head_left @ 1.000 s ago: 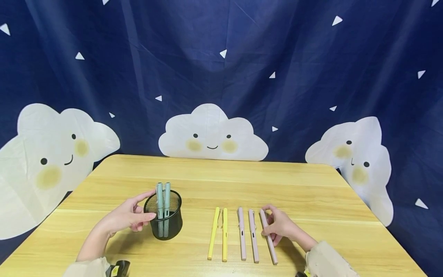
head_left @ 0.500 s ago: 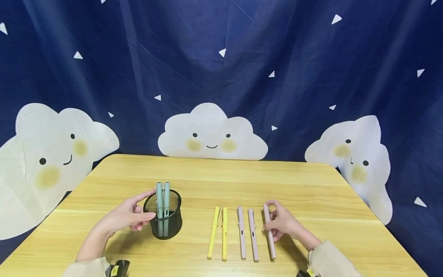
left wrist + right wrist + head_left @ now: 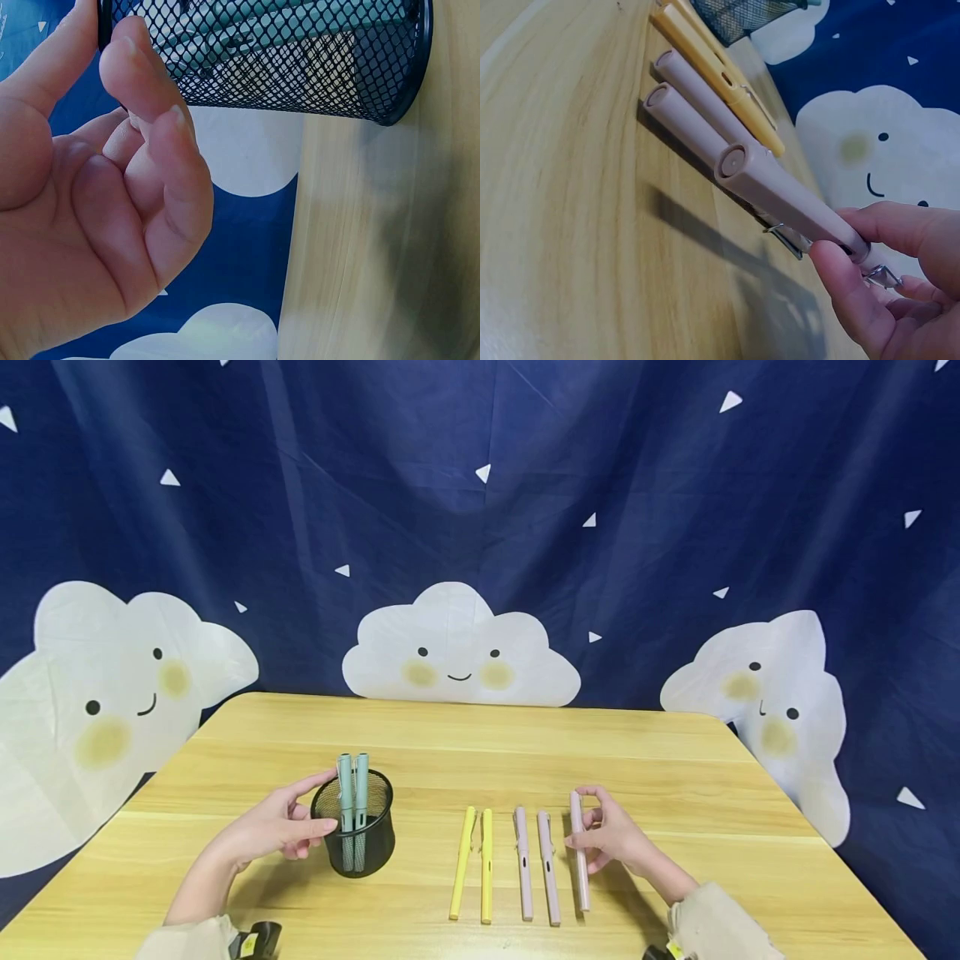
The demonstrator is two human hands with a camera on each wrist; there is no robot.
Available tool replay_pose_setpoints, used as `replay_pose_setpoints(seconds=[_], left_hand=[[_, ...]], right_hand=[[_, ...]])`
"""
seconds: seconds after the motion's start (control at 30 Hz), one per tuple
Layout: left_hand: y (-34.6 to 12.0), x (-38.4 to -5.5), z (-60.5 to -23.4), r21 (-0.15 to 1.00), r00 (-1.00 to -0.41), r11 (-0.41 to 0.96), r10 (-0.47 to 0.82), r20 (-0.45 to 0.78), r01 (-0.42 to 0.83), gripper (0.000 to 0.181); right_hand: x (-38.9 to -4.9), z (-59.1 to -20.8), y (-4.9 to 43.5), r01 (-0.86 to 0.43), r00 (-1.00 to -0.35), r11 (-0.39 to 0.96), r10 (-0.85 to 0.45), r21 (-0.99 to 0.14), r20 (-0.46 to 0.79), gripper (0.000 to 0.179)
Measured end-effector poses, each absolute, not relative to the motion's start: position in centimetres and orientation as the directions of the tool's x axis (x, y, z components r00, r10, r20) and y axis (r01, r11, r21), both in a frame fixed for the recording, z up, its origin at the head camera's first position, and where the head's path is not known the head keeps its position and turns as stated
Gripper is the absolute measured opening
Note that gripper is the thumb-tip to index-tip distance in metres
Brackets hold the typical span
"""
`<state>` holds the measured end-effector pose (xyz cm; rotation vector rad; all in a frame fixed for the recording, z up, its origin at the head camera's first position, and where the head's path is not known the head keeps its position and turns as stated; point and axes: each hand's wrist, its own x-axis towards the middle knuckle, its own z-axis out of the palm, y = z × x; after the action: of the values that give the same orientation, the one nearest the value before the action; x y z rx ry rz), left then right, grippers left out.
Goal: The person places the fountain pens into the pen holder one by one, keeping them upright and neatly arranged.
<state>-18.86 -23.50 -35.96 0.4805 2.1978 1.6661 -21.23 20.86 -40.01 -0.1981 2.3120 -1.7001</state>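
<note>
My left hand (image 3: 273,827) holds the rim of a black mesh pen holder (image 3: 381,847) with thumb and index finger, the other fingers curled beside it. Two teal pens (image 3: 362,793) stand upright in the holder. My right hand (image 3: 615,842) pinches a pale purple pen (image 3: 581,877) near its clip. In the right wrist view, that held pen (image 3: 787,196) is raised off the wood, its shadow falling below. Two more pale purple pens (image 3: 549,872) lie side by side just left of it. Further left lie two yellow pens (image 3: 487,868), also with clips toward the far side.
Everything stands on a light wooden table (image 3: 450,739). Behind its far edge hangs a dark blue curtain (image 3: 420,468) printed with white clouds (image 3: 461,643) and small triangles. A black wrist camera (image 3: 262,939) sits at the left sleeve.
My right hand has lifted the rightmost purple pen off the table, straightening it and shifting it slightly left and away. The left hand and pen holder have stayed put.
</note>
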Motion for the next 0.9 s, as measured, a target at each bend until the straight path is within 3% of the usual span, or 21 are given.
replay_pose_setpoints(seconds=[0.67, 0.9], left_hand=[[-23.5, -18.9, -35.9, 0.966, -0.880, 0.251, 0.471, -0.067, 0.061, 0.077], [-23.5, -18.9, -35.9, 0.967, -0.880, 0.247, 0.471, -0.063, 0.062, 0.077]], right_hand=[[-21.3, -39.3, 20.2, 0.023, -0.968, 0.218, -0.240, -0.976, -0.076, 0.079], [-21.3, -39.0, 19.7, -0.020, -0.971, 0.194, -0.237, -0.981, -0.027, 0.070]])
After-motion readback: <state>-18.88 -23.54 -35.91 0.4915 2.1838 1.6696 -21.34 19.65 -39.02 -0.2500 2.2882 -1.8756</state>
